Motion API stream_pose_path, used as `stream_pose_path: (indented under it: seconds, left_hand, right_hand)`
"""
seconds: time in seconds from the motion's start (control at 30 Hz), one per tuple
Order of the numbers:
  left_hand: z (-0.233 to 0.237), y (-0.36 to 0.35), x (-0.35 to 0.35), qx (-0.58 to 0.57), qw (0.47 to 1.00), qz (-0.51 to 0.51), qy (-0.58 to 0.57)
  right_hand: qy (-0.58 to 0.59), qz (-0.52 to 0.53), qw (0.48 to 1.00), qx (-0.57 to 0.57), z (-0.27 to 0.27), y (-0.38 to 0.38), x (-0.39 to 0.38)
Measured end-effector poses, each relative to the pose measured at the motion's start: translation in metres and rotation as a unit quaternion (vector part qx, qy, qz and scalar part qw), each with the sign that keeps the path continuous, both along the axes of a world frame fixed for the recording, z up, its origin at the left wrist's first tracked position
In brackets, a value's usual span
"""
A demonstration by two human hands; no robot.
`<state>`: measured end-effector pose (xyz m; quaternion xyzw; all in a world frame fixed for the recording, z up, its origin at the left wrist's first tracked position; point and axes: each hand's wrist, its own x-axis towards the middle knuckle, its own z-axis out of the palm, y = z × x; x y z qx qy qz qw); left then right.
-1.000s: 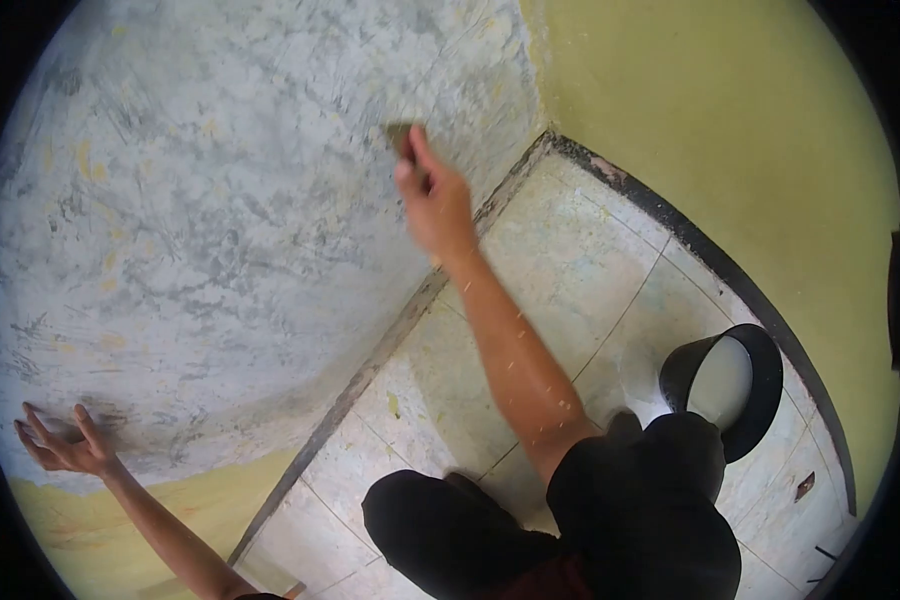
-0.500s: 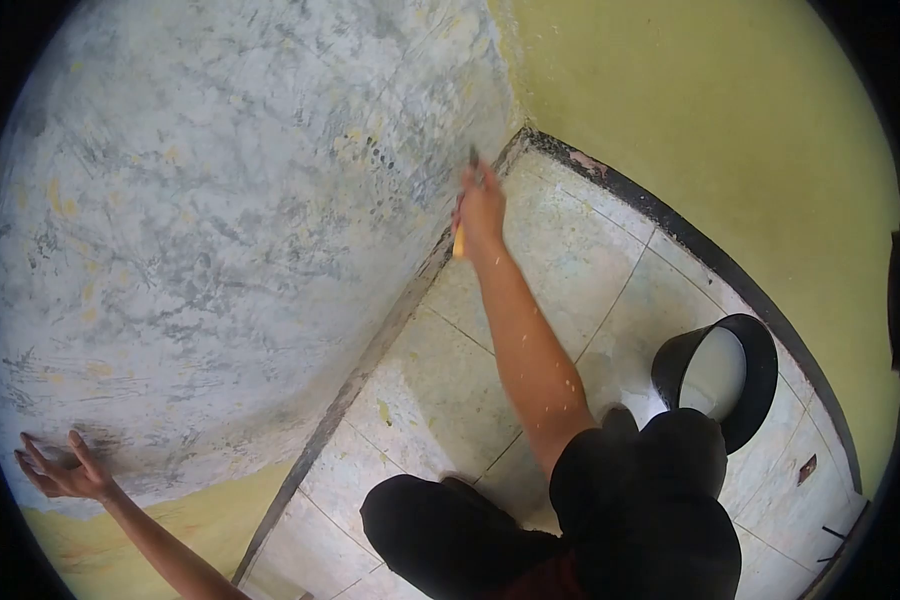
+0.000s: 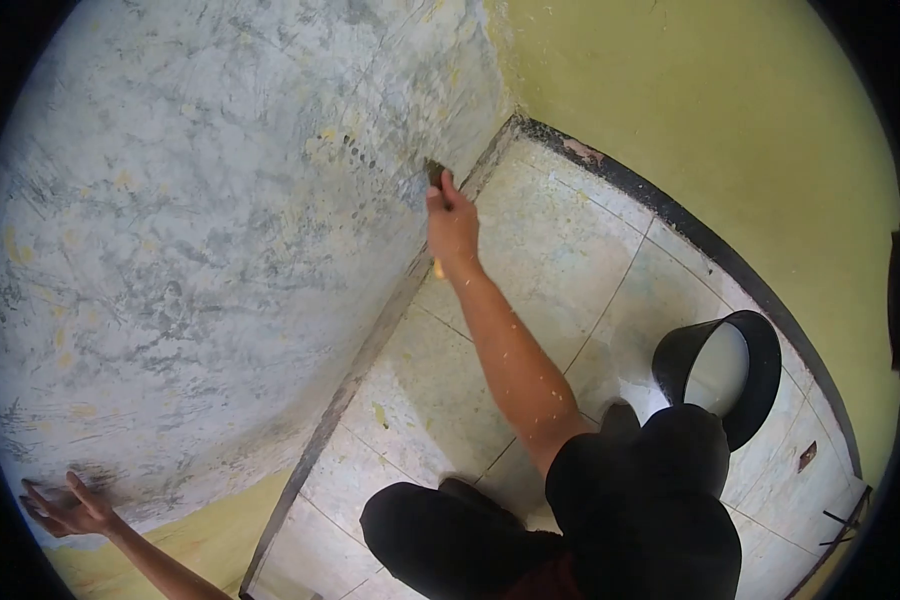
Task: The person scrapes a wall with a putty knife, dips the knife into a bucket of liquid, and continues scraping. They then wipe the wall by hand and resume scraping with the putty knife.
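My right hand [image 3: 454, 232] is closed around a paintbrush [image 3: 434, 170] with a dark head and a yellowish handle end. The brush head is at the lower part of the patchy white-grey wall [image 3: 200, 240], near the corner. Far to the left, my left hand [image 3: 78, 510] has its fingers spread against the same wall and holds nothing. A black bucket [image 3: 760, 385] containing whitish liquid stands on the floor to the right of my knees.
Pale tiles with paint marks cover the floor [image 3: 530, 260]. A yellow-green wall [image 3: 700, 110] with a dark skirting strip [image 3: 670, 198] meets the patchy wall at the corner. My dark-clothed knees [image 3: 430, 530] fill the lower middle. A small brown mark [image 3: 807, 457] lies beyond the bucket.
My right hand has moved left and slightly down with the paintbrush, away from the corner. My left hand appears a little lower in view, still spread at the wall.
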<state>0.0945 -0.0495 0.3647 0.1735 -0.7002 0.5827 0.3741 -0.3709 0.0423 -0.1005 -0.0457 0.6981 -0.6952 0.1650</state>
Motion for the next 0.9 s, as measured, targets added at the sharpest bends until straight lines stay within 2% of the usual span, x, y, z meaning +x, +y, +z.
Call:
stream_pose_path:
  seconds: [0.03, 0.07, 0.13, 0.17, 0.27, 0.43, 0.5, 0.63, 0.73, 0.8, 0.9]
  left_hand:
    - [0.011, -0.011, 0.02, -0.005, 0.999, 0.008, -0.034]
    - [0.009, -0.011, 0.02, -0.003, 0.999, 0.009, -0.035]
    - [0.007, -0.007, 0.014, -0.032, 0.999, 0.016, -0.028]
    - [0.008, -0.006, 0.01, -0.03, 0.999, 0.017, -0.031]
    - [0.007, -0.003, 0.003, -0.006, 0.999, -0.012, -0.032]
    - [0.008, -0.007, 0.011, -0.024, 0.999, 0.009, -0.022]
    - [0.008, -0.006, 0.011, -0.022, 0.999, 0.008, -0.027]
    - [0.007, -0.006, 0.008, -0.013, 0.999, -0.005, -0.03]
    - [0.004, -0.002, 0.002, -0.014, 1.0, -0.002, -0.02]
    - [0.004, -0.001, 0.003, -0.007, 1.0, -0.013, -0.022]
    - [0.004, 0.002, -0.001, -0.009, 1.0, -0.021, -0.01]
  right_hand:
    - [0.102, -0.037, 0.994, 0.015, -0.019, -0.01, 0.007]
    - [0.1, -0.035, 0.994, 0.017, -0.011, -0.006, 0.003]
    - [-0.105, 0.046, 0.992, -0.047, 0.029, 0.013, -0.019]
    - [-0.159, 0.051, 0.981, -0.094, 0.04, 0.022, -0.029]
    - [-0.175, 0.085, 0.976, -0.093, 0.045, 0.03, -0.027]
    - [-0.169, 0.072, 0.978, -0.102, 0.03, 0.019, -0.008]
    - [-0.209, 0.112, 0.964, -0.123, 0.046, 0.033, -0.014]
    - [-0.226, 0.087, 0.966, -0.094, 0.055, 0.027, -0.009]
    - [-0.178, 0.101, 0.975, -0.084, 0.048, 0.025, -0.034]
    - [-0.155, 0.059, 0.982, -0.09, 0.063, 0.025, -0.064]
    - [-0.204, 0.067, 0.972, -0.097, 0.056, 0.024, -0.079]
